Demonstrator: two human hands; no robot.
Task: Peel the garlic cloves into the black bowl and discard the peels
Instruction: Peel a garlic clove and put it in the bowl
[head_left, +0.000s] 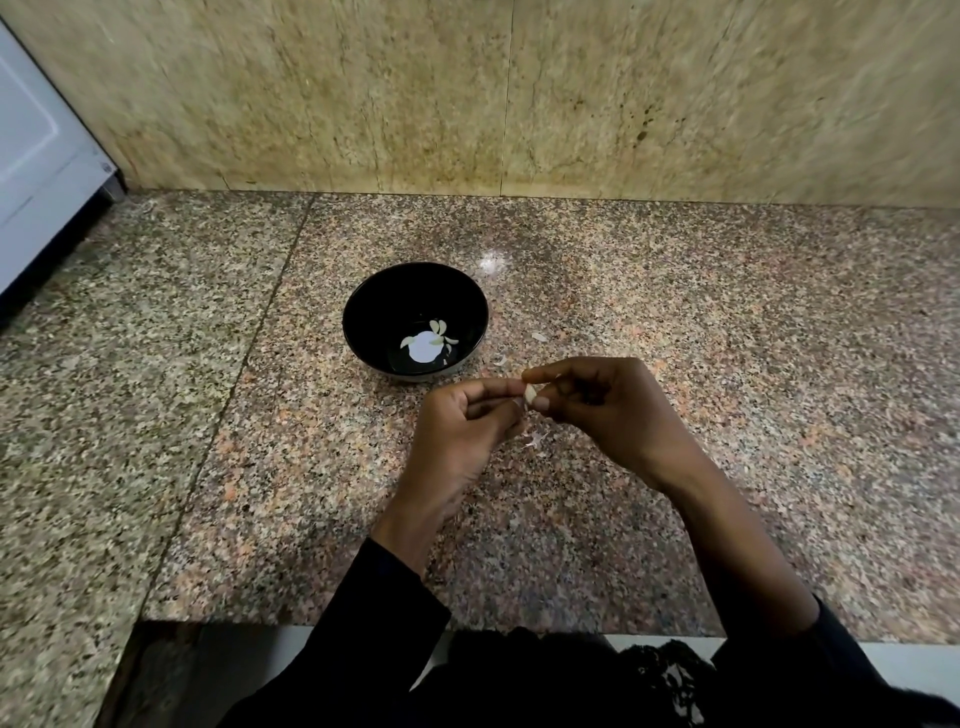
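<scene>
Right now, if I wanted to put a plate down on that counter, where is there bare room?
The counter lies bare to the right of the hands, out to the wall. Left of the black bowl, it is bare up to the white appliance. It is crowded between the bowl and the hands, where both pinch a garlic clove above scattered peels.

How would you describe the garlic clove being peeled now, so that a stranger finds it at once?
Start at the black bowl on the granite counter. In front of it, two hands meet above the counter. The pale clove is pinched between their fingertips, unlike the cloves lying inside the bowl.
</scene>
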